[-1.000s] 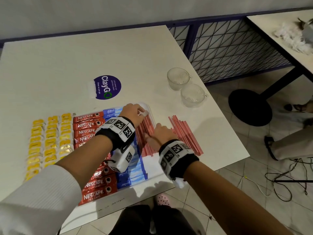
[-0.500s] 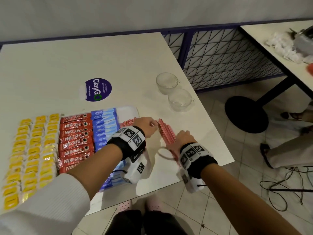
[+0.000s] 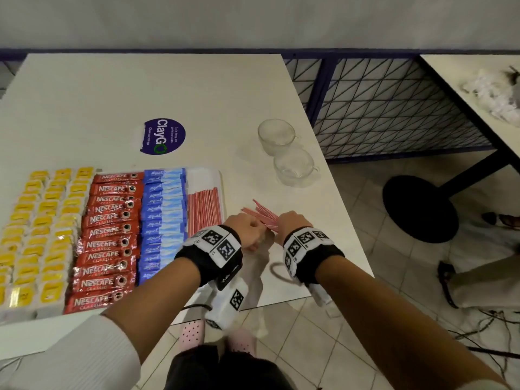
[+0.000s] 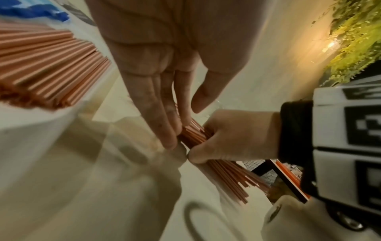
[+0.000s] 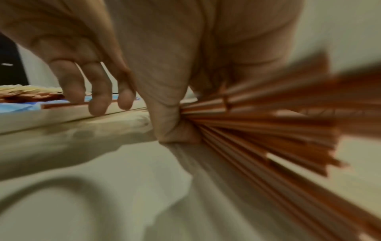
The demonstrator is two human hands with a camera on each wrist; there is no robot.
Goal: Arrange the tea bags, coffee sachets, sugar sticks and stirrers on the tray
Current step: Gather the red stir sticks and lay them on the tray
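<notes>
The right hand (image 4: 233, 135) is closed around a loose bundle of red stirrers (image 4: 224, 172), thumb and fingers curled about its middle so the sticks splay out at both ends. The left hand (image 4: 164, 91) meets it from the other side, fingers straight and pressed against the bundle's end as if squaring it up, not curled around it. Both hands work just above the white table (image 3: 168, 88), right beside the tray's (image 3: 205, 175) near corner. Directly left of the grip, a neat row of stirrers on the tray (image 3: 204, 212) fills only part of the last column, with bare tray beyond them. Farther left come a column of blue sugar sticks (image 3: 163, 220), then red coffee sachets (image 3: 109, 235), then yellow tea bags (image 3: 36, 235) at the far side. The job looks nearly done: three kinds are laid out in rows, and what seems left is this last bundle of stirrers. Beyond the grip stand two empty glass cups (image 3: 284, 147) and a purple round sticker (image 3: 164, 136). The bundle's middle is hidden inside the fist, the tray's near edge is covered by the forearms, the tea bags run off the picture's edge, and the right wrist view is smeared with blur.
</notes>
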